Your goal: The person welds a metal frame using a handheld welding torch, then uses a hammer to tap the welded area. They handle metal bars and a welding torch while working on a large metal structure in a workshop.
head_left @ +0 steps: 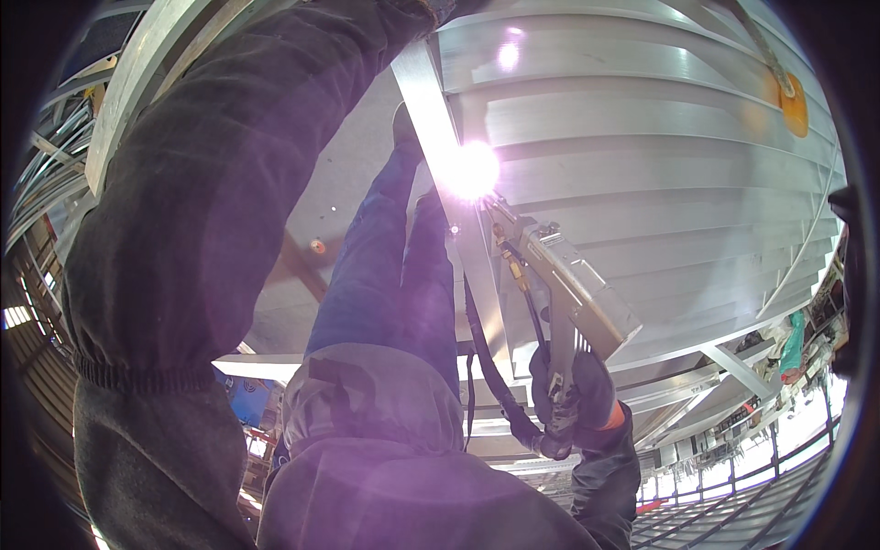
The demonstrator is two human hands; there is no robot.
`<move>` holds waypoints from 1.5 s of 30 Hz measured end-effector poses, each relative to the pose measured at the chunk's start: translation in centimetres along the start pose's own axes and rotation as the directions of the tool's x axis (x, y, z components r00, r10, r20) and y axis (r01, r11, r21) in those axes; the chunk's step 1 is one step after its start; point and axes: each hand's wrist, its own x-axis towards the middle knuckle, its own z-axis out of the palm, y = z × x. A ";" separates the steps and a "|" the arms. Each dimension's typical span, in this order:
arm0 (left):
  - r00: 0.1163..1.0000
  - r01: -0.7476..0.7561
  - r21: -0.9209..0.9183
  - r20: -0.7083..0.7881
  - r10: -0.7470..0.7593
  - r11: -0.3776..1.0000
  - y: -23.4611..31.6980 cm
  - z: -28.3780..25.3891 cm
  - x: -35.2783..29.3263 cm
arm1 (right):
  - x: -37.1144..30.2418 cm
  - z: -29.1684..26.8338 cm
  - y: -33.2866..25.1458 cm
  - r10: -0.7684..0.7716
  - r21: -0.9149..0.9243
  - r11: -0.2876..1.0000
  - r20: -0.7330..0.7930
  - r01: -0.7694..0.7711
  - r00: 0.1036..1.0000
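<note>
My right hand [587, 390], in a dark glove, is closed round the handle of a boxy metal welding gun [577, 284]. The gun's tip points up and left into a glaring white-violet arc [472, 171]. That arc burns on the edge of a narrow metal bar [423, 105], where it meets a large ribbed metal panel [623, 165]. A dark cable [495, 385] hangs from the gun's grip. My left arm, in a dark sleeve, reaches up along the left side. Only a bit of my left hand [438, 9] shows at the upper edge, and its fingers are hidden.
My legs in blue trousers [371, 266] stand below the bar. At upper right hangs an orange-yellow block [794, 105] on a strap. Long metal beams [137, 82] lie at upper left. More framing [733, 367] and a green cloth-like thing [793, 344] are at the right.
</note>
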 end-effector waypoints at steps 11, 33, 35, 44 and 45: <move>1.000 -0.002 0.003 -0.005 0.002 1.000 0.0 -0.1 -0.1 | -0.6 0.8 0.5 -0.040 0.065 0.997 -0.024 0.041 0.999; 1.000 -0.023 0.011 -0.005 0.023 1.000 0.0 -0.4 -0.4 | -1.7 -0.7 3.0 0.084 0.057 0.995 0.032 -0.086 0.996; 1.000 -0.024 0.010 -0.006 0.024 1.000 0.1 -0.4 -0.4 | -2.1 -0.3 3.2 0.026 -0.021 0.999 -0.081 -0.028 0.996; 0.999 -0.029 0.012 -0.014 0.029 1.000 0.3 -0.3 -0.4 | -1.9 0.0 3.9 0.010 0.040 0.999 -0.075 -0.007 0.997; 0.999 -0.030 0.014 -0.015 0.030 0.999 0.3 -0.3 -0.4 | -2.0 0.0 4.1 0.012 0.049 0.999 -0.079 -0.008 0.997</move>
